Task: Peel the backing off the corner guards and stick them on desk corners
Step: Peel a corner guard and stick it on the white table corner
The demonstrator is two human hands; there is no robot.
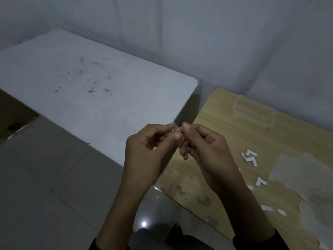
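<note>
Translucent corner guard [176, 129], small and pale, pinched between left hand [153, 143] and right hand [201, 143] above the gap between white counter [86, 83] and wooden counter [234, 134]. White L-shaped backing scraps [249, 156] lie on the wood. No legible writing.

Small clear corner guard [176, 129] mostly hidden behind pinching fingers [177, 135], its backing indiscernible.

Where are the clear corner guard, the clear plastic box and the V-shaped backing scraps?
clear corner guard [176, 129], head view, its exposed edge between the fingertips.
clear plastic box [255, 112], head view, its lid.
V-shaped backing scraps [251, 157], head view, one white scrap.
</note>
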